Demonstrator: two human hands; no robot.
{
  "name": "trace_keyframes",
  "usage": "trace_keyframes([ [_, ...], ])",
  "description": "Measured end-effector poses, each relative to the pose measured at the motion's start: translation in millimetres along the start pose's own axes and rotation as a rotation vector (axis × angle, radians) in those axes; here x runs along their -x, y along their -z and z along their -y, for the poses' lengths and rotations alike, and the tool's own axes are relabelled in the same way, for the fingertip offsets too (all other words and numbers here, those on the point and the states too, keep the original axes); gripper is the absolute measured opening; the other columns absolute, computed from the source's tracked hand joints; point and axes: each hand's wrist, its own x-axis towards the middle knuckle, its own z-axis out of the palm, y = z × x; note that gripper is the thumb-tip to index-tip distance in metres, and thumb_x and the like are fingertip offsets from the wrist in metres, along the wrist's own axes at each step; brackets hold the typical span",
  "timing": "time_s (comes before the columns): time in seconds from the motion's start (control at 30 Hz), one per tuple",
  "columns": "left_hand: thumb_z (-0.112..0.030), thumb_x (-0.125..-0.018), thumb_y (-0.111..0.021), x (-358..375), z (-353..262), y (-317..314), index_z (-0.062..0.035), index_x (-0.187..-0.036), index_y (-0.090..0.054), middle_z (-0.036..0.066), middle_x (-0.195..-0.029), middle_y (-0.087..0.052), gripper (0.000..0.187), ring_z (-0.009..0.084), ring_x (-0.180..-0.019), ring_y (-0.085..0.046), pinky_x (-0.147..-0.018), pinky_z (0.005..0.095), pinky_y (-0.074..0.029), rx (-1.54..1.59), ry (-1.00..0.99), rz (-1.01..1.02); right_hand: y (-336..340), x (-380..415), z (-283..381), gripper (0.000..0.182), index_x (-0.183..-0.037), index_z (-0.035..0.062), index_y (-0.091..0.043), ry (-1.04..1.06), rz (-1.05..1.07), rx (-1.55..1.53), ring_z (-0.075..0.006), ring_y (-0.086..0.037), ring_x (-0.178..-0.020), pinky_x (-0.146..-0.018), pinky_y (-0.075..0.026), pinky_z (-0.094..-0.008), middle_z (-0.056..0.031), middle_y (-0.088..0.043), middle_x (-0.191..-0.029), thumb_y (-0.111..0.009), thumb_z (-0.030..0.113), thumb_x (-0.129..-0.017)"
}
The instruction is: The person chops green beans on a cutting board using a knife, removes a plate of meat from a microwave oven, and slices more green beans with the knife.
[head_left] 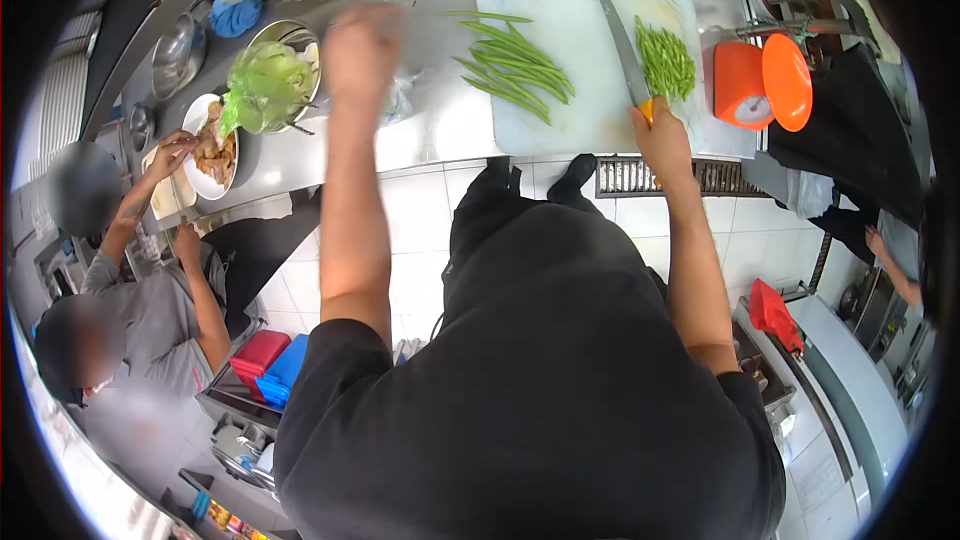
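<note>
My right hand (pixel 664 145) is closed around the yellow handle of a kitchen knife (pixel 622 45), its blade lying over the white cutting board (pixel 590 130) and pointing away from me. Cut green bean pieces (pixel 665 60) are heaped to the right of the blade. Whole green beans (pixel 515 65) lie loosely on the board's left half. My left hand (pixel 362 55) is raised over the steel counter, left of the board, smeared by motion; its fingers do not show clearly. A crumpled clear plastic bag (pixel 397 100) rests just beside it.
An orange kitchen scale (pixel 740 85) stands right of the board. To the left are a bowl with a green plastic bag (pixel 265 85), a white bowl of meat pieces (pixel 232 180), a steel bowl (pixel 178 55) and a blue cloth (pixel 235 15). A co-worker (pixel 165 310) works there.
</note>
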Motion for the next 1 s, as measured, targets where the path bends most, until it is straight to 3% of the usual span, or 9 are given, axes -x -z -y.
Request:
trace_keyframes([
  [0.17, -0.017, -0.089, -0.075, -21.7, -54.9, -112.3, -0.0164, -0.111, -0.078, 0.009, -0.115, -0.072, 0.022, 0.0337, -0.108, -0.069, -0.096, 0.0458, -0.056, 0.016, -0.083, 0.341, 5.6, 3.4, 0.9, 0.041, -0.119, -0.0018, -0.056, -0.01, 0.022, 0.022, -0.0509, -0.072, -0.086, -0.074, -0.056, -0.0582, -0.031, -0.073, -0.089, -0.067, 0.034, -0.102],
  [0.3, -0.018, -0.09, -0.074, -40.7, -63.0, -128.9, -0.0172, -0.111, -0.077, 0.006, -0.116, -0.071, 0.02, 0.0322, -0.11, -0.068, -0.095, 0.0475, -0.055, -0.082, -0.069, 0.551, 12.7, 13.6, 1.5, 0.04, -0.117, -0.0014, -0.056, -0.048, 0.055, 0.041, -0.0496, -0.072, -0.087, -0.076, -0.056, -0.0577, -0.0292, -0.073, -0.088, -0.067, 0.034, -0.101],
  [0.5, -0.017, -0.092, -0.072, -65.0, -84.1, -124.3, -0.0185, -0.108, -0.076, 0.006, -0.112, -0.071, 0.017, 0.0307, -0.108, -0.069, -0.092, 0.0454, -0.057, -0.071, -0.23, 0.441, 7.8, 5.0, 7.4, 0.038, -0.112, -0.0009, -0.06, 0.102, -0.007, -0.132, -0.0504, -0.07, -0.084, -0.076, -0.054, -0.0583, -0.0303, -0.072, -0.089, -0.068, 0.034, -0.1],
  [0.53, -0.016, -0.091, -0.072, -65.3, -97.1, -120.8, -0.0181, -0.108, -0.076, 0.006, -0.112, -0.071, 0.017, 0.0302, -0.107, -0.069, -0.092, 0.045, -0.057, -0.076, -0.272, 0.43, 6.2, -0.1, 14.2, 0.039, -0.109, -0.0024, -0.06, 0.147, -0.01, -0.155, -0.0457, -0.071, -0.074, -0.07, -0.057, -0.054, -0.0287, -0.072, -0.086, -0.068, 0.035, -0.101],
  [0.63, -0.012, -0.089, -0.073, -55.2, -138.0, -130.1, -0.0167, -0.106, -0.077, 0.006, -0.11, -0.071, 0.018, 0.0288, -0.107, -0.069, -0.092, 0.0441, -0.058, -0.091, -0.404, 0.424, 19.7, -6.0, 44.1, 0.041, -0.107, -0.0041, -0.059, -0.153, 0.265, -0.465, -0.0379, -0.071, -0.063, -0.061, -0.058, -0.0473, -0.0264, -0.071, -0.082, -0.067, 0.036, -0.103],
  [0.67, -0.012, -0.089, -0.073, -45.2, -143.4, -142.4, -0.016, -0.106, -0.078, 0.005, -0.109, -0.071, 0.018, 0.0284, -0.106, -0.069, -0.092, 0.0441, -0.058, -0.096, -0.456, 0.443, 7.0, -7.1, 38.1, 0.043, -0.11, -0.0059, -0.058, -0.147, 0.244, -0.498, -0.0294, -0.068, -0.053, -0.051, -0.056, -0.0419, -0.0222, -0.069, -0.075, -0.065, 0.036, -0.104],
  [0.87, -0.01, -0.089, -0.072, 2.3, -169.4, -173.9, -0.0139, -0.107, -0.078, 0.005, -0.105, -0.069, 0.019, 0.0273, -0.104, -0.069, -0.092, 0.0437, -0.057, 0.152, -0.578, 0.455, -8.8, 45.2, 21.8, 0.046, -0.112, -0.0067, -0.054, -0.4, 0.128, -0.746, -0.0235, -0.066, -0.05, -0.045, -0.053, -0.0396, -0.0173, -0.067, -0.07, -0.065, 0.037, -0.104],
  [0.97, -0.01, -0.09, -0.073, 8.3, -175.7, -173.5, -0.0135, -0.108, -0.077, 0.005, -0.106, -0.069, 0.019, 0.0278, -0.104, -0.068, -0.093, 0.0432, -0.057, 0.233, -0.565, 0.487, -16.1, 53.5, 4.7, 0.038, -0.103, 0.0002, -0.055, -0.376, 0.093, -0.674, -0.0152, -0.062, -0.05, -0.042, -0.049, -0.0327, -0.0078, -0.061, -0.064, -0.065, 0.037, -0.105],
  [1.0, -0.01, -0.09, -0.073, 8.1, -177.5, -171.4, -0.0133, -0.109, -0.077, 0.005, -0.107, -0.069, 0.019, 0.0281, -0.105, -0.068, -0.093, 0.043, -0.057, 0.259, -0.554, 0.501, -19.4, 51.1, 2.0, 0.038, -0.102, 0.0004, -0.055, -0.248, -0.023, -0.455, -0.0272, -0.069, -0.056, -0.049, -0.053, -0.0409, -0.0154, -0.065, -0.066, -0.065, 0.037, -0.105],
])
